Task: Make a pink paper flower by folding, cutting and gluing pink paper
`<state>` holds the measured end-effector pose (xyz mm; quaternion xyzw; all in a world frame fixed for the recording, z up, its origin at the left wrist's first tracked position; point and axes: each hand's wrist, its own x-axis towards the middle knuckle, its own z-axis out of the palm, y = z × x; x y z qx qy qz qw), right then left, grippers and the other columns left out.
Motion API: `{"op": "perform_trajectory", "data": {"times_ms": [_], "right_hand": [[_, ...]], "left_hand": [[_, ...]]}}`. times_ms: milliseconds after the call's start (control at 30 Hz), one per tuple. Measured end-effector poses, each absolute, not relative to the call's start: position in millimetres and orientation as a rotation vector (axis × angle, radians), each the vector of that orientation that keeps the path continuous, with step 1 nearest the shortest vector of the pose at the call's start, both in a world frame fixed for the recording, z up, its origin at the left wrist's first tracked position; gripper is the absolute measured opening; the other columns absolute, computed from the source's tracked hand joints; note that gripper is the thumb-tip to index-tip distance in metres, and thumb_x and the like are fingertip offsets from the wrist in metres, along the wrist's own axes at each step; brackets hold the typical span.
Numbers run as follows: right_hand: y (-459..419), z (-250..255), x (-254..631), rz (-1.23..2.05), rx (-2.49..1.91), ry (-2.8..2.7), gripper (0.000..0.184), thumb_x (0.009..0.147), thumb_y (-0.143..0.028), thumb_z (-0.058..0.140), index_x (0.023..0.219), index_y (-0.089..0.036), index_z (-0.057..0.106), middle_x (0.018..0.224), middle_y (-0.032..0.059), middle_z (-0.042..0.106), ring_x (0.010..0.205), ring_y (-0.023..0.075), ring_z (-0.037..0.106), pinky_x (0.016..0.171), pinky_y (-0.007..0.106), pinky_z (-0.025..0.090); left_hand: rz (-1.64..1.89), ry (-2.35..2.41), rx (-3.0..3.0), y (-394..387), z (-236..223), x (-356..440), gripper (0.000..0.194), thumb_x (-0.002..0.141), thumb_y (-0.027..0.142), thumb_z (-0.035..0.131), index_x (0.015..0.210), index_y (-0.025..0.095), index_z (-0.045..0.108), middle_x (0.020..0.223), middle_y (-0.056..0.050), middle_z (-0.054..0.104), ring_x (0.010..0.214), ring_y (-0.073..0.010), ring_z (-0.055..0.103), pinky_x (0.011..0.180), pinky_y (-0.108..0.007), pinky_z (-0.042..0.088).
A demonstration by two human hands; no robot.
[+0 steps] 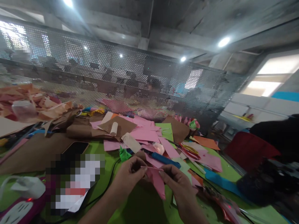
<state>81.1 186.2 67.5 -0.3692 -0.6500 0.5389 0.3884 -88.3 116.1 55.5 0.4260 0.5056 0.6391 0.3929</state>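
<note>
My left hand (pixel 130 172) and my right hand (pixel 176 180) face each other above the green tabletop. Between them is a piece of pink paper (pixel 157 182), its narrow upper edge pinched at both ends by thumb and fingers. The rest of the piece hangs down, folded and pointed, toward the table. Just beyond my right hand lies a blue-handled tool (pixel 166 159), its far end among the scraps. A crumpled green piece (pixel 124 153) sits just beyond my left hand. Some fingertips are hidden behind the paper.
Pink sheets (pixel 144 134), brown sheets (pixel 79 129) and yellow-and-red-handled scissors (pixel 190 150) cover the far side. A phone (pixel 74 150), purple power strip (pixel 17 211) and black cord (pixel 112 175) are at left. A perforated metal screen (pixel 130 74) stands behind; a red chair (pixel 251 151) is at right.
</note>
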Motion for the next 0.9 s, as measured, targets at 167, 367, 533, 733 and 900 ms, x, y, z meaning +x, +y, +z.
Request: {"op": "perform_trajectory", "data": {"times_ms": [167, 367, 533, 733, 900], "right_hand": [[188.3, 64.9, 81.1, 1.365, -0.926, -1.662, 0.033, 0.069, -0.049, 0.077, 0.076, -0.018, 0.068, 0.072, 0.0026, 0.064, 0.068, 0.0175, 0.055, 0.062, 0.026, 0.044], [188.9, 65.5, 81.9, 1.374, -0.938, -1.641, 0.031, 0.072, -0.048, 0.075, 0.078, -0.019, 0.068, 0.074, 0.0022, 0.064, 0.071, 0.0181, 0.056, 0.064, 0.026, 0.043], [190.3, 67.0, 82.7, 1.396, -0.944, -1.621, 0.029, 0.072, -0.046, 0.076, 0.079, -0.019, 0.068, 0.075, 0.0021, 0.064, 0.072, 0.0184, 0.056, 0.066, 0.026, 0.043], [189.5, 66.8, 83.4, 1.422, -0.934, -1.619, 0.029, 0.072, -0.045, 0.077, 0.078, -0.019, 0.067, 0.073, 0.0013, 0.063, 0.069, 0.0173, 0.054, 0.063, 0.026, 0.042], [188.4, 65.7, 84.0, 1.398, -0.936, -1.635, 0.029, 0.073, -0.046, 0.075, 0.08, -0.019, 0.067, 0.075, 0.0021, 0.064, 0.072, 0.0183, 0.056, 0.065, 0.027, 0.043]], "left_hand": [[1.633, 1.278, 1.077, 117.6, 54.1, -88.6, 0.01, 0.075, 0.027, 0.063, 0.072, 0.017, 0.06, 0.066, 0.0, 0.059, 0.064, -0.0163, 0.056, 0.063, -0.029, 0.047], [1.686, 1.266, 1.051, 117.8, 55.8, -89.5, 0.009, 0.071, 0.024, 0.065, 0.075, 0.017, 0.061, 0.069, -0.001, 0.061, 0.065, -0.015, 0.055, 0.061, -0.026, 0.044], [1.681, 1.297, 1.03, 116.1, 60.2, -90.8, 0.013, 0.072, 0.03, 0.064, 0.071, 0.018, 0.059, 0.064, 0.0, 0.058, 0.062, -0.0149, 0.053, 0.058, -0.026, 0.041], [1.654, 1.292, 1.018, 114.4, 59.8, -90.2, 0.012, 0.074, 0.029, 0.061, 0.072, 0.018, 0.058, 0.065, 0.0, 0.059, 0.063, -0.0154, 0.054, 0.059, -0.027, 0.042], [1.653, 1.274, 1.027, 114.7, 61.9, -89.4, 0.013, 0.074, 0.03, 0.062, 0.074, 0.017, 0.059, 0.068, 0.0, 0.058, 0.064, -0.0149, 0.054, 0.06, -0.026, 0.041]]}}
